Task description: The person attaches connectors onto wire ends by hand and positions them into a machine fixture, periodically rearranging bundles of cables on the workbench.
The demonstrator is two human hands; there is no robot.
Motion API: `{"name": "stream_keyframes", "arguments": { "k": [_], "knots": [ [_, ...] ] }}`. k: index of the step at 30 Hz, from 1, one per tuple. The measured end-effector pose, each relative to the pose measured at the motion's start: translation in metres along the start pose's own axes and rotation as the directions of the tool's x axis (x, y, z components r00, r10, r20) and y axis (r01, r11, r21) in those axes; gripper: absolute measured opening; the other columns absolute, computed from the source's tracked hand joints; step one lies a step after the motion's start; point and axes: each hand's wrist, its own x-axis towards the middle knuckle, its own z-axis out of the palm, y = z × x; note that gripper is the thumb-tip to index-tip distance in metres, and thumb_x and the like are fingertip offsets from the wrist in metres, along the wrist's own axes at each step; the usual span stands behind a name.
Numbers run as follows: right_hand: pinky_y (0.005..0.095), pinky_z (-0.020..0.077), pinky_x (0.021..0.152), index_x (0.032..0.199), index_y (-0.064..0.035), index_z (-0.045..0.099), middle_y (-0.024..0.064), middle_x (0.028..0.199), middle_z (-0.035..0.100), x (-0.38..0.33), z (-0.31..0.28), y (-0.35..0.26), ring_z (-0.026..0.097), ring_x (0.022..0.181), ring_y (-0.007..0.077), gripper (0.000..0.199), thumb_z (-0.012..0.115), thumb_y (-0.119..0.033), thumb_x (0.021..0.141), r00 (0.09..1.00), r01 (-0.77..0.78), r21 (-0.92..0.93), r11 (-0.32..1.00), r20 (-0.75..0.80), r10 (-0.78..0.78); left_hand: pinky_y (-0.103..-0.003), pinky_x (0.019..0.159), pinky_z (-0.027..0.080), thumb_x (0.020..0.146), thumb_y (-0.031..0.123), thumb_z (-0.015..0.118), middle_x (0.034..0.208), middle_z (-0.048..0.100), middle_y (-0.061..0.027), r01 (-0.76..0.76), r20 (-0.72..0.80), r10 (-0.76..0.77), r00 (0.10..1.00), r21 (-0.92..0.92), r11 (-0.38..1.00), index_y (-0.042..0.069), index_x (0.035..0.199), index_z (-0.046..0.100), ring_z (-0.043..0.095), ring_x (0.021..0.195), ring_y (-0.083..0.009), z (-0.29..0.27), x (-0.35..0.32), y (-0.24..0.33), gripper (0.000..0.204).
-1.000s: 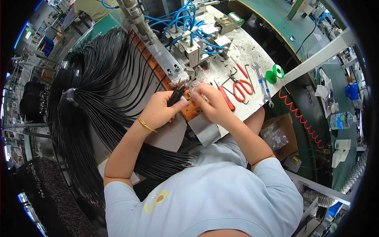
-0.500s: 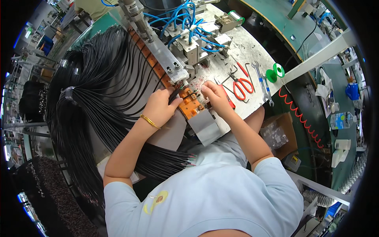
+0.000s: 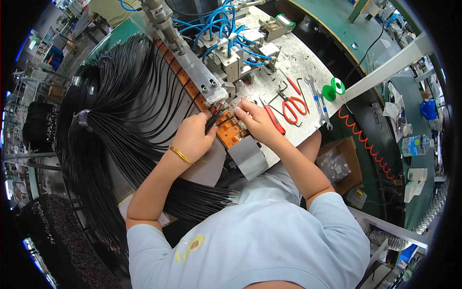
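My left hand (image 3: 191, 137) is closed around a few black cables (image 3: 211, 123), whose stripped, coloured ends point up at the machine's tip. My right hand (image 3: 256, 121) pinches what looks like the end of one thin black cable, just right of those ends. Between and below both hands lies an orange fixture (image 3: 230, 136) with small blocks on it, at the near end of an orange-brown rail (image 3: 191, 91). A large bundle of black cables (image 3: 115, 118) spreads to the left, with several strands running to the rail. My fingertips partly hide the cable ends.
A metal machine (image 3: 232, 65) with blue air tubes stands beyond my hands. Red-handled pliers (image 3: 294, 108), a red-handled tool (image 3: 274, 120) and wrenches (image 3: 317, 102) lie right of my right hand. A green spool (image 3: 332, 90) stands at the table edge. A grey plate (image 3: 248, 158) sits nearest my body.
My right hand has moved slightly left, closer to my left hand and the cable ends. My left hand has shifted a little and still grips the cables.
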Motion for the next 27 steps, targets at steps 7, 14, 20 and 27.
{"name": "stream_keyframes", "arguments": {
  "k": [7, 14, 20, 27],
  "knots": [
    [0.0275, 0.0385, 0.061, 0.080, -0.0005, 0.052, 0.0056, 0.067, 0.048, 0.003, 0.004, 0.000, 0.043, 0.065, 0.0110, 0.025, 0.054, -0.022, 0.093, 0.990, -0.137, 0.134, 0.981, -0.009, 0.140, -0.043, 0.069, 0.048, 0.080, 0.014, 0.065, 0.081, 0.063, -0.0221, -0.136, -0.112, 0.167, 0.980, 0.238, 0.962, -0.002, 0.097, 0.061, 0.061, 0.076, -0.0366, 0.005, -0.001, -0.007, 0.024],
    [0.0274, 0.0388, 0.060, 0.078, 0.0001, 0.054, 0.0073, 0.066, 0.051, -0.002, 0.007, 0.006, 0.047, 0.064, 0.0129, 0.022, 0.057, -0.019, 0.090, 0.982, -0.128, 0.161, 0.979, -0.119, 0.148, -0.032, 0.063, 0.047, 0.081, 0.019, 0.069, 0.074, 0.065, -0.0137, 0.014, 0.054, -0.001, 0.999, -0.236, 0.972, 0.001, 0.088, 0.066, 0.062, 0.065, -0.0238, -0.002, 0.008, -0.020, 0.020],
    [0.0268, 0.0417, 0.069, 0.084, -0.0021, 0.059, 0.0054, 0.076, 0.059, -0.002, 0.000, -0.029, 0.054, 0.074, 0.0129, 0.010, 0.062, -0.012, 0.085, 0.945, 0.262, -0.173, 0.950, -0.152, -0.288, -0.027, 0.061, 0.045, 0.084, 0.019, 0.068, 0.071, 0.063, -0.0034, 0.080, 0.185, 0.000, 0.983, -0.424, 0.902, 0.001, 0.088, 0.066, 0.055, 0.064, -0.0086, -0.011, 0.004, -0.003, 0.019],
    [0.0321, 0.0425, 0.075, 0.084, -0.0037, 0.061, 0.0069, 0.078, 0.061, -0.004, -0.003, -0.040, 0.058, 0.079, 0.0202, 0.009, 0.066, -0.010, 0.079, 0.973, 0.231, -0.011, 0.973, -0.020, -0.232, -0.026, 0.059, 0.043, 0.085, 0.016, 0.068, 0.070, 0.060, 0.0005, 0.133, 0.252, -0.024, 0.967, -0.426, 0.895, 0.000, 0.089, 0.065, 0.049, 0.064, -0.0046, -0.015, 0.002, 0.001, 0.017]
  ]
}}
